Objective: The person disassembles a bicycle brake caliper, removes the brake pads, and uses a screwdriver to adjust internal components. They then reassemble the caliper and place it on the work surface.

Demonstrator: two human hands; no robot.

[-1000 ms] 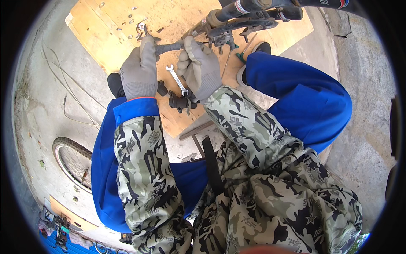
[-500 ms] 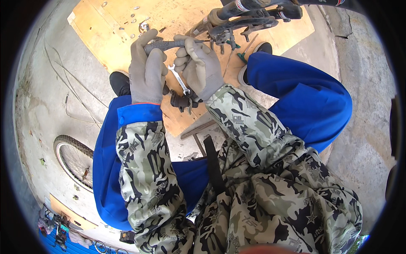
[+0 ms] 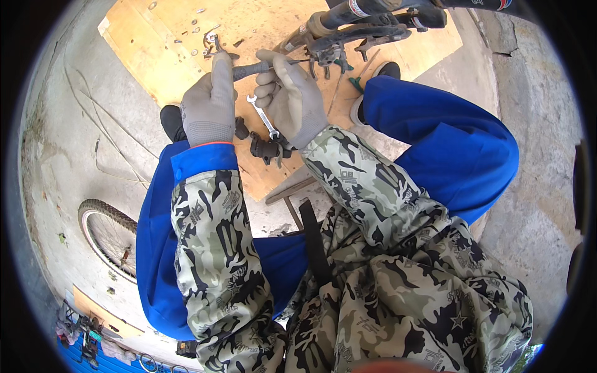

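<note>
Both hands (image 3: pixel 249 99) on screwdriver (image 3: pixel 252 70)

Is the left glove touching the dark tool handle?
Touching. The head view shows the left hand wrapped around the dark handle, with no gap.

Knit gloves, steel tools, raw board on rough concrete.
Both hands, left hand (image 3: pixel 208 102) and right hand (image 3: pixel 292 99), wear matt grey knit cloth gloves. Screwdriver (image 3: pixel 261 67): dull dark rubbery handle, thin bare metal shaft. Spanner (image 3: pixel 263 118) bright, smooth steel. Plywood board (image 3: pixel 149 56) pale, unfinished, matt. Concrete floor (image 3: pixel 68 143) rough, grey. Sleeves camouflage cloth.
</note>
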